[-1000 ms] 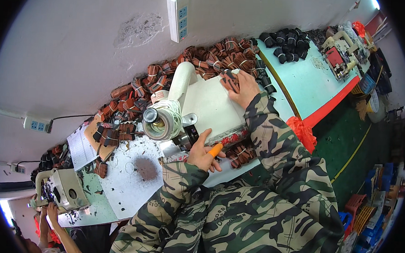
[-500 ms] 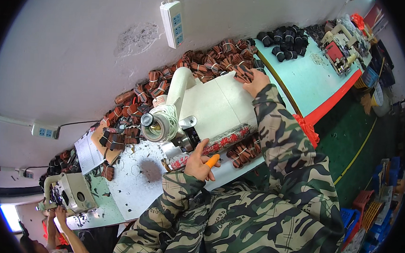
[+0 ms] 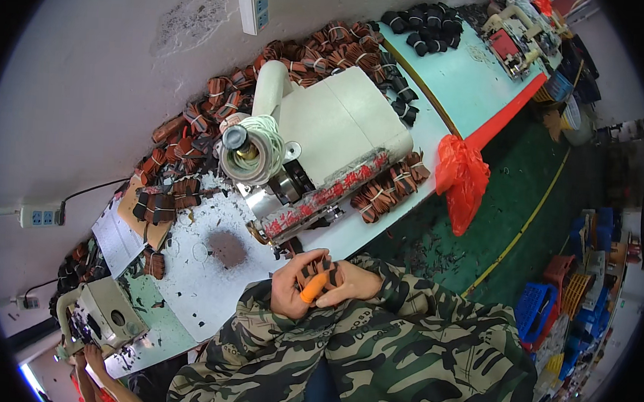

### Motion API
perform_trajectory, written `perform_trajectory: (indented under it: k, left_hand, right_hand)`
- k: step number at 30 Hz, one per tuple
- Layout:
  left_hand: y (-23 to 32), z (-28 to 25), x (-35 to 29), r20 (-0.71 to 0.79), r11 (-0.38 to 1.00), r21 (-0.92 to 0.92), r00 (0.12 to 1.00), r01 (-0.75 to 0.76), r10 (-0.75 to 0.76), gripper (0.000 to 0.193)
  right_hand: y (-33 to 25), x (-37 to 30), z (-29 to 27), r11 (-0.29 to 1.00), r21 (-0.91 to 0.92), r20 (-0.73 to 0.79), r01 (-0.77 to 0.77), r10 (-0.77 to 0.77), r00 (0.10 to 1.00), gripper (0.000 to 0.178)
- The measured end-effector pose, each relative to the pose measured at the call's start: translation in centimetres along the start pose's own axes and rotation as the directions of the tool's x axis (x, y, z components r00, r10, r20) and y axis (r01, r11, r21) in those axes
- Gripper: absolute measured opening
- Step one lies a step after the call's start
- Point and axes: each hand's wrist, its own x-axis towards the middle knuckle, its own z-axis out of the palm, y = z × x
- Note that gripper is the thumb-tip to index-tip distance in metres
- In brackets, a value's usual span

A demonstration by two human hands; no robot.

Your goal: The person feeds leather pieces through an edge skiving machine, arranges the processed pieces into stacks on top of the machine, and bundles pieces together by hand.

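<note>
My left hand (image 3: 285, 288) and my right hand (image 3: 358, 284) meet at the table's near edge, close to my body. Between them is a small bundle of brown and black strips (image 3: 307, 272), mostly covered by my fingers. Both hands are closed around it. An orange finger cot (image 3: 314, 288) covers one finger of my left hand. Just beyond my hands stands a cream sewing-type machine (image 3: 341, 115), its near edge marked with red. A cone of white thread (image 3: 265, 154) rests at its left end.
Tied brown strip bundles (image 3: 315, 59) are heaped along the wall; more bundles (image 3: 384, 193) lie before the machine. Black bundles (image 3: 426, 24) sit on the far right table. A red plastic bag (image 3: 460, 179) hangs at the table's edge. Another person's hands (image 3: 92, 356) work at a machine, lower left.
My right hand has come back from beyond the machine with a strip bundle. My left hand has drawn down from the machine's front to meet it, and both now hold the bundle.
</note>
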Motion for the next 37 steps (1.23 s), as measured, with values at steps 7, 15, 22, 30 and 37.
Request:
perform_trajectory:
  k: [7,15,22,30,37]
  left_hand:
    - [-0.6,-1.2,1.9,0.083,0.992,0.124,0.997,-0.012,0.002,0.033]
    - [-3.1,-1.0,1.7,0.027,0.973,-0.228,0.999,0.041,-0.036,0.034]
    - [-2.4,-1.2,-0.7,0.111,0.997,-0.052,0.992,0.064,-0.058,0.035]
    - [-2.7,-1.5,-0.3,0.252,0.997,0.004,0.964,0.083,-0.081,0.05]
    - [-0.2,-2.5,-0.7,0.379,0.96,0.255,0.926,-0.115,0.01,0.097]
  right_hand:
    - [0.9,1.0,0.4,0.994,0.09,-0.054,0.055,-0.051,0.997,0.015]
    - [2.3,2.1,1.4,0.93,0.322,-0.299,0.18,-0.08,0.951,0.016]
    - [2.4,0.5,1.4,0.987,0.121,-0.134,0.108,-0.091,0.987,0.017]
    - [3.5,0.8,1.1,0.941,0.175,-0.029,0.291,-0.29,0.957,0.009]
    - [3.6,-0.1,0.9,0.902,0.381,-0.172,0.203,-0.146,0.974,0.016]
